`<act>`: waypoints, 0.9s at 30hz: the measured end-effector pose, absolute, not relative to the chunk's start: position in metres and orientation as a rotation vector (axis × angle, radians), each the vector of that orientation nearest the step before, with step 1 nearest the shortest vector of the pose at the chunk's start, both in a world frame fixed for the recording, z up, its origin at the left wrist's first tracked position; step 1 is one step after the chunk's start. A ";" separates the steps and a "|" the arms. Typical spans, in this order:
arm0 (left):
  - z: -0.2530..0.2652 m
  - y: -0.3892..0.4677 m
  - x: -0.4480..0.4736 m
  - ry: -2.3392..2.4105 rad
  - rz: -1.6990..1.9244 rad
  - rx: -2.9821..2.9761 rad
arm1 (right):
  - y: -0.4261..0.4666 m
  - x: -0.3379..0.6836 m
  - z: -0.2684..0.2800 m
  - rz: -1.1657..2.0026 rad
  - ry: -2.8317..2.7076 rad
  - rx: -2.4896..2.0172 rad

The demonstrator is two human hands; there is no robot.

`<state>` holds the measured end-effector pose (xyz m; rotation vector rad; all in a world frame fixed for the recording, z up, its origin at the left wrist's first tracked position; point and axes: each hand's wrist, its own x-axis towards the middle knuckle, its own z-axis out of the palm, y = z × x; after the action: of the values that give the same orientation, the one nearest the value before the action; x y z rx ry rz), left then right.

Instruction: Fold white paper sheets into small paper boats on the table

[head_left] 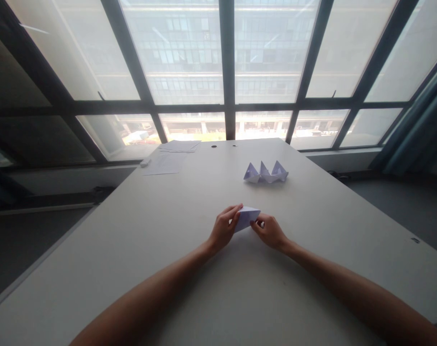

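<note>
Between my two hands, just above the table, is a folded piece of white paper (246,219) with a pointed right corner. My left hand (225,223) is closed on its left side, thumb in front and fingers behind. At the right corner, my right hand (269,230) pinches the lower edge with thumb and fingertips. Beyond my hands stand several folded paper boats (271,174), set close together in a row with their peaks up. Part of the held paper is hidden behind my left fingers.
A long white table (161,240) stretches toward the windows. Loose paper sheets (166,164) lie at its far left, with a small white object (145,163) beside them. A dark round hole (214,146) is near the far edge. A blue curtain (413,120) hangs at the right.
</note>
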<state>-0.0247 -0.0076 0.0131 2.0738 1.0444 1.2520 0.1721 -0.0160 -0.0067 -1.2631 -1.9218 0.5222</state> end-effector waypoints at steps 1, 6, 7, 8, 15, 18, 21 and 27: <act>0.013 -0.007 -0.025 1.024 1.263 2.017 | -0.016 0.173 -0.006 0.533 -1.906 -1.252; 0.008 -0.001 -0.024 0.899 1.281 1.731 | -0.013 0.177 -0.005 0.657 -1.773 -1.146; 0.007 0.000 -0.024 0.873 1.275 1.679 | -0.013 0.177 -0.006 0.675 -1.739 -1.134; 0.006 0.001 -0.024 0.853 1.263 1.628 | -0.012 0.178 -0.006 0.686 -1.711 -1.123; 0.003 0.000 -0.023 0.855 1.066 1.309 | -0.012 0.179 -0.011 0.663 -1.649 -1.035; 0.005 0.000 -0.026 0.782 1.011 1.246 | -0.012 0.180 -0.010 0.680 -1.634 -1.003; 0.008 0.000 -0.028 0.719 0.999 1.199 | -0.013 0.181 -0.009 0.685 -1.660 -0.959; 0.010 0.000 -0.032 0.695 0.979 1.162 | -0.013 0.185 -0.005 0.747 -1.692 -0.886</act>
<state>-0.0320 -0.0005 0.0100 1.1618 0.6952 0.9791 0.1849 -0.0130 -0.0051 -0.8864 -1.6917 0.7472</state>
